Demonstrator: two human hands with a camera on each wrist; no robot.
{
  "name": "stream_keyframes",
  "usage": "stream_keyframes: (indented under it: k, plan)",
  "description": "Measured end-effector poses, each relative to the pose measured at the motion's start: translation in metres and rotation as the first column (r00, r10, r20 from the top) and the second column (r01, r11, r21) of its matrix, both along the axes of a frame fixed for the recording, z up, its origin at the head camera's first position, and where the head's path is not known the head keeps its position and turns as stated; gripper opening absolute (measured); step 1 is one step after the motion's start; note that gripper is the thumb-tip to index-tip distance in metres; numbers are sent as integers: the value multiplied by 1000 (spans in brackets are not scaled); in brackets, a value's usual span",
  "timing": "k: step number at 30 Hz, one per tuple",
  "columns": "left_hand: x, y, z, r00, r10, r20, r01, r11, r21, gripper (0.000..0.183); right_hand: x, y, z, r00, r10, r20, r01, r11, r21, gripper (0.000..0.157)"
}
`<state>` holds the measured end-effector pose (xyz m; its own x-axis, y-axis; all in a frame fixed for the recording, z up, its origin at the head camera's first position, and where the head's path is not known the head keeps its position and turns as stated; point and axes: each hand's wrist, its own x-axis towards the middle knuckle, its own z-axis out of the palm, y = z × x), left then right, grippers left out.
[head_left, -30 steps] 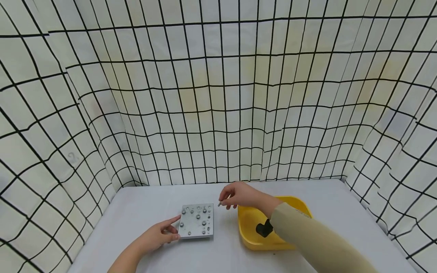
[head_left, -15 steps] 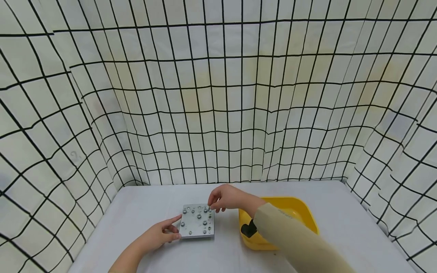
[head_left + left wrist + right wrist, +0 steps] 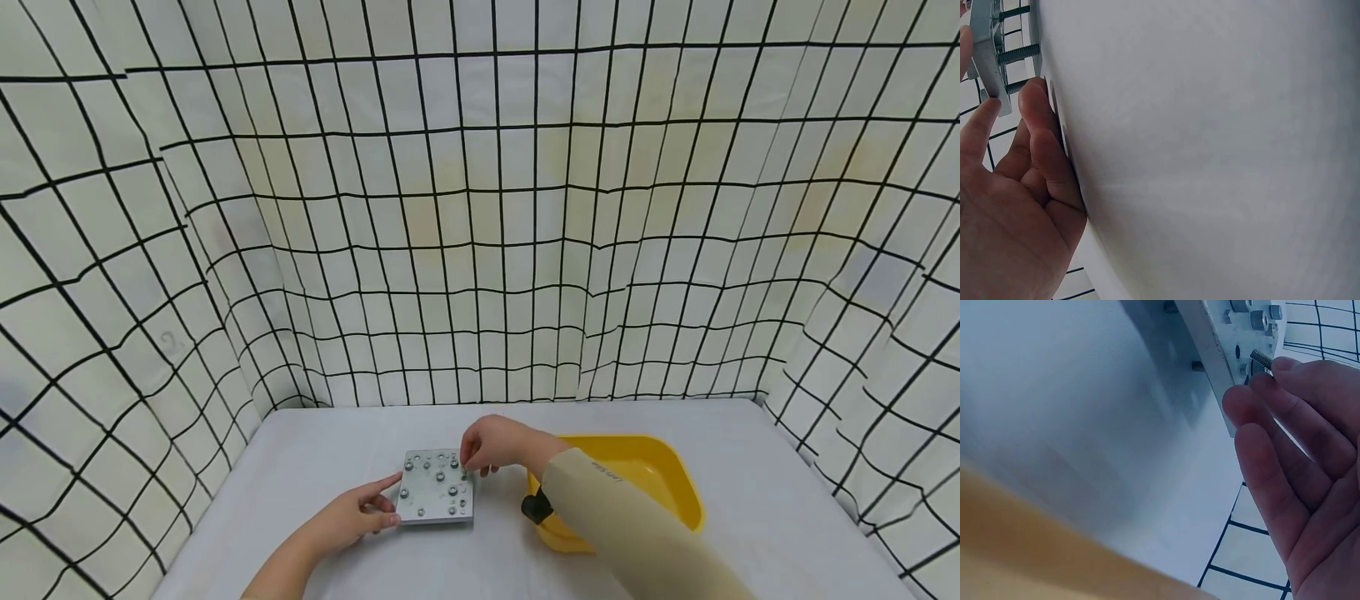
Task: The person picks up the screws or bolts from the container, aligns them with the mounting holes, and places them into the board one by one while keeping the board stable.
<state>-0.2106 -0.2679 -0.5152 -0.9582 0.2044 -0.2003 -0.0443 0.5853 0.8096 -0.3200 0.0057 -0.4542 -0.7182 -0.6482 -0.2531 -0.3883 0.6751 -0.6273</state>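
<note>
A square metal plate [image 3: 427, 498], with several screws set in its holes, stands on the white table. In the left wrist view, threaded shanks [image 3: 1019, 54] stick out beneath it. My left hand [image 3: 351, 517] grips the plate's left edge, thumb near the front corner and index finger farther back. Over the plate's right side, my right hand [image 3: 501, 443] pinches a small screw [image 3: 1260, 359] between thumb and index finger. The screw's threaded end shows in the right wrist view, tilted close above the plate's holes; its head is hidden by the fingertips.
A yellow bin [image 3: 678, 471] stands right of the plate, partly behind my right sleeve [image 3: 615, 508]. A black object [image 3: 536, 506] shows by the right wrist. White walls with a black grid [image 3: 525, 250] enclose the table on the back and sides.
My right hand has moved left with the screw, from the space between bin and plate to over the plate's right side, then slightly toward me. The left hand stays on the plate.
</note>
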Motion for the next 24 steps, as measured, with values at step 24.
stream_keyframes:
  k: [24]
  plan:
    - [1,0,1,1000,5,11,-5,1000,7,81,4,-8,-10,995,47,-83,-40,996,82,9]
